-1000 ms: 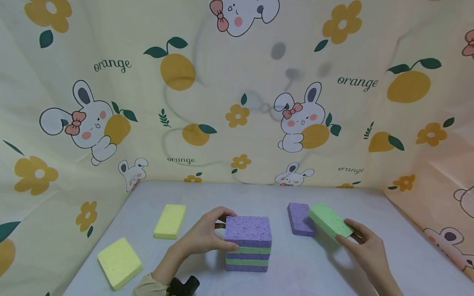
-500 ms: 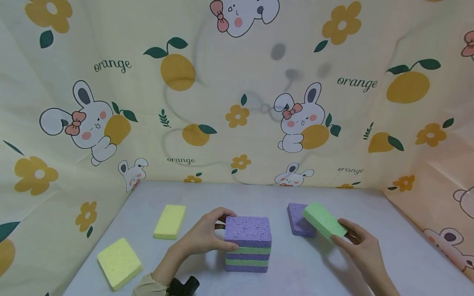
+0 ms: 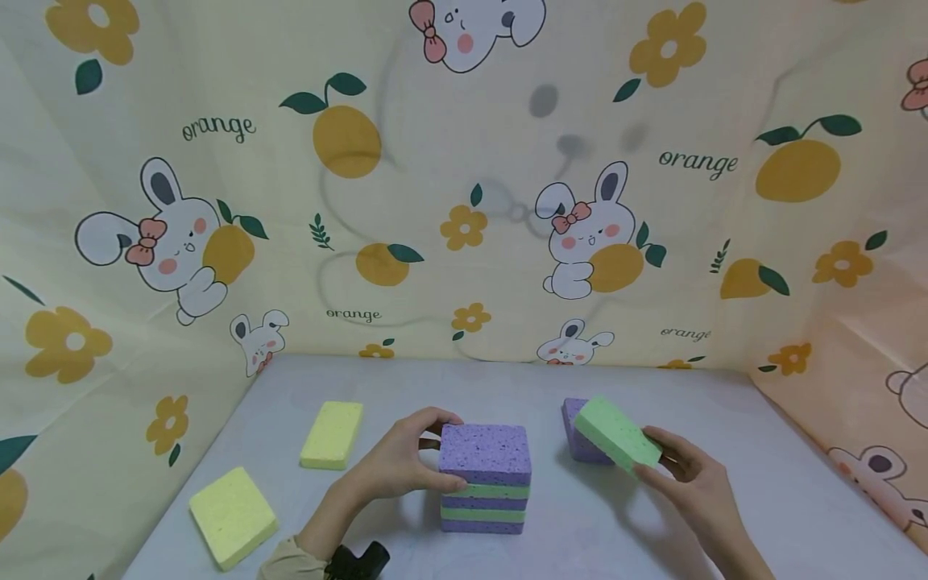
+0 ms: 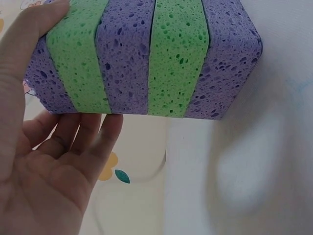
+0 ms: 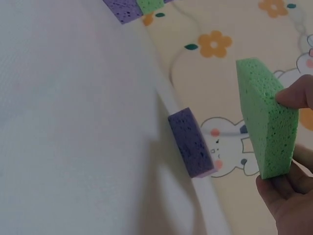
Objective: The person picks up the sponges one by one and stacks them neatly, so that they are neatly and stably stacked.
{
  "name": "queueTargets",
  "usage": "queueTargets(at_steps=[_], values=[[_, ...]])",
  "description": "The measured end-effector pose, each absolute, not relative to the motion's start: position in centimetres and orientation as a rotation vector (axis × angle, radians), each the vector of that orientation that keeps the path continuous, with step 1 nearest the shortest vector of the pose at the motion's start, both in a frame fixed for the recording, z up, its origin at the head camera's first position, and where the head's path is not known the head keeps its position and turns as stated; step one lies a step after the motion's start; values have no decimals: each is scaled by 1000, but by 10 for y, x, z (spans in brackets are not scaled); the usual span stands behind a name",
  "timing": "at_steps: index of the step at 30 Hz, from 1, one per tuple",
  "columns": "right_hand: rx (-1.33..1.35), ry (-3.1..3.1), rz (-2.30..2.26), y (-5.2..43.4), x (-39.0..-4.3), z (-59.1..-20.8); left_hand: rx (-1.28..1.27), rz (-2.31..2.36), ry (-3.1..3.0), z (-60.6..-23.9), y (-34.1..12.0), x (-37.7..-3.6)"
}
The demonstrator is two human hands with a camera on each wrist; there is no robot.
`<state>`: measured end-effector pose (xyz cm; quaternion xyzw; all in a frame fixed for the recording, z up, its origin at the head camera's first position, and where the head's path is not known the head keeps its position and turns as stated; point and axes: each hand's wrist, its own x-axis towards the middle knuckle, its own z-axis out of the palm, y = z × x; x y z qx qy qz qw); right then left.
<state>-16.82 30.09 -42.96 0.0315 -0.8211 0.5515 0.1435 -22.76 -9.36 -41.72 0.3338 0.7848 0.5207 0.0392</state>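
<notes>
A stack of several sponges (image 3: 486,453), purple and green in turn with purple on top, stands at the middle of the table. My left hand (image 3: 395,457) holds it from the left, thumb on the near side and fingers behind. In the left wrist view, the thumb lies near the top layers of the stack (image 4: 127,63), and fingertips touch its far side. To the right, my right hand (image 3: 696,482) pinches one end of a green sponge (image 3: 618,433), held tilted above the table. Behind it, a purple sponge (image 3: 577,445) lies on the table, partly hidden by the green one.
Two yellow sponges lie on the left of the pale table (image 3: 565,540): one yellow sponge (image 3: 332,435) farther back, another yellow sponge (image 3: 234,517) nearer. A printed cloth (image 3: 435,161) with rabbits and oranges rises behind the table and along both sides.
My right hand has moved left with the green sponge, which now covers more of the purple sponge behind it. The left hand and the stack have stayed in place.
</notes>
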Motion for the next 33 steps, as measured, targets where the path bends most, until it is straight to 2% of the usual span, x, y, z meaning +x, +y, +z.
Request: queueTargets(at_steps=[10,15,33], values=[[160,-2294,1804,289,-165,-427,1012,1605,2385,-417,-94,-227],[313,-2197,1952,282,-164,-425,1011,1606,2380,-417,-94,-228],[527,-2159,1998,265,-161,-409,1037,1598,2387,-418,-94,-229]])
